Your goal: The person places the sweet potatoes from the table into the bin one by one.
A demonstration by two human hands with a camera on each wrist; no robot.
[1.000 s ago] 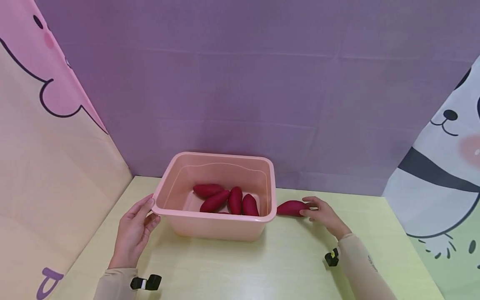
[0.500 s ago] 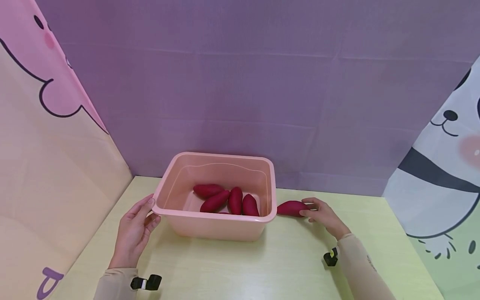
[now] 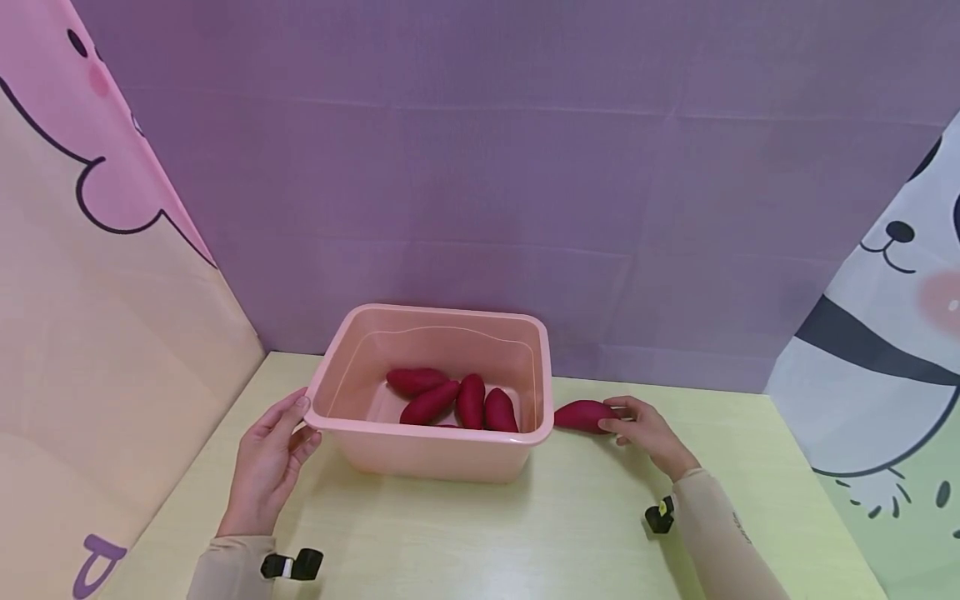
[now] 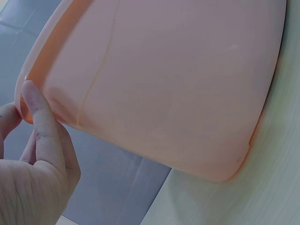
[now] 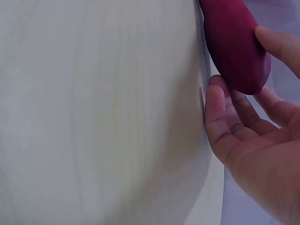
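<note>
Pink tub (image 3: pixel 442 450): near the bench's (image 3: pixel 480 542) back edge, left of centre; holds four whole red sweet potatoes (image 3: pixel 471 400), with part of another showing beneath them, seen in the head view only.

Left hand (image 3: pixel 266 467): at the tub's near-left corner; the left wrist view shows thumb and fingers (image 4: pixel 40 117) pinching the rim.

Loose sweet potato (image 3: pixel 585 416): on the bench just right of the tub.

Right hand (image 3: pixel 648 433): the right wrist view shows curled fingers (image 5: pixel 220 112) touching the potato's end on both sides, palm off it.
</note>
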